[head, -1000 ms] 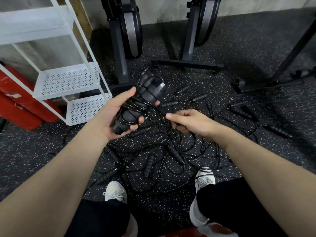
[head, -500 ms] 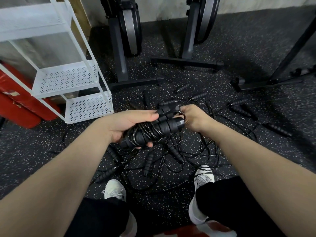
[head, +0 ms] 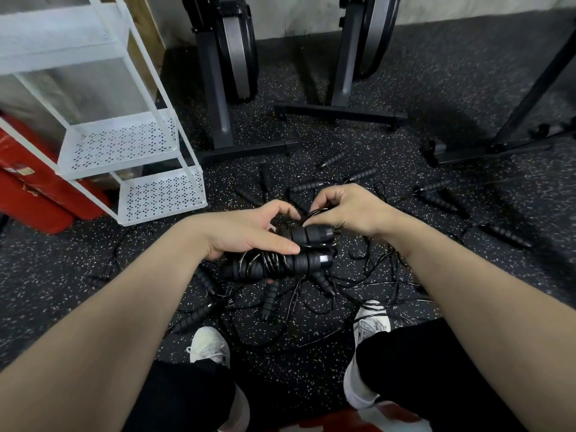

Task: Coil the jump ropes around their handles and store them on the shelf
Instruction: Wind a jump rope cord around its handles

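Note:
My left hand [head: 246, 232] grips a pair of black jump-rope handles [head: 296, 260] lying side by side, with thin black cord coiled round them. My right hand [head: 349, 210] pinches a loop of that cord [head: 318, 211] just above the handles' right ends. Below the hands a tangle of loose jump ropes [head: 311, 294] with several black ribbed handles spreads over the speckled floor. The white shelf [head: 131, 145] with perforated trays stands at the left, its trays bare.
Two exercise machines' dark bases [head: 339, 110] stand behind the pile, and another frame [head: 486, 148] at the right. Red boxes [head: 28, 188] sit behind the shelf. My white shoes [head: 208, 344] are at the near edge of the ropes.
The handle bundle came down from upright to lying level and low. My right hand moved in from pulling the cord sideways to pinching a loop at the handles' ends.

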{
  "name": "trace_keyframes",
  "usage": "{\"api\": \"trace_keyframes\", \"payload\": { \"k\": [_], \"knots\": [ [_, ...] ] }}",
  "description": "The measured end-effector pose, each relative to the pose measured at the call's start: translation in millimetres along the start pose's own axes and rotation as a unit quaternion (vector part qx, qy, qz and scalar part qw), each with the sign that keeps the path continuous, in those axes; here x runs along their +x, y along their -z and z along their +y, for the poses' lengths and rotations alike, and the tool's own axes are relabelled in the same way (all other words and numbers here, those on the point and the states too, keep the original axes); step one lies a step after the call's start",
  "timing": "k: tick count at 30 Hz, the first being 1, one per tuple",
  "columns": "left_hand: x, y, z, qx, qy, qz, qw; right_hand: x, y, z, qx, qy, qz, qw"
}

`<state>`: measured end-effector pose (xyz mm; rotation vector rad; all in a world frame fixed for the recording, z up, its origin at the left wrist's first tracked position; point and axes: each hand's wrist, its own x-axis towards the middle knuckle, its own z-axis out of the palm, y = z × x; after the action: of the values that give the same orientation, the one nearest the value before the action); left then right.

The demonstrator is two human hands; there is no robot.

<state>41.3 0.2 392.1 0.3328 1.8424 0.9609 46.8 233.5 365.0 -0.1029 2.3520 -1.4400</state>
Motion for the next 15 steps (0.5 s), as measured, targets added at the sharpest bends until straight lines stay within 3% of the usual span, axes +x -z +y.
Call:
{"api": "trace_keyframes", "payload": {
  "k": [7, 15],
  "knots": [
    [12.9, -7.8, -2.3, 0.148, 0.054, 0.028, 0.987, -1.8, -6.0, -3.4, 0.027, 0.015, 0.001, 1.0],
    [28.7, -11.0, -12.6, 0.141, 0.004, 0.149, 0.979, -1.5, -19.4, -8.9, 0.028, 0.076, 0.028, 0.996]
  ]
}}
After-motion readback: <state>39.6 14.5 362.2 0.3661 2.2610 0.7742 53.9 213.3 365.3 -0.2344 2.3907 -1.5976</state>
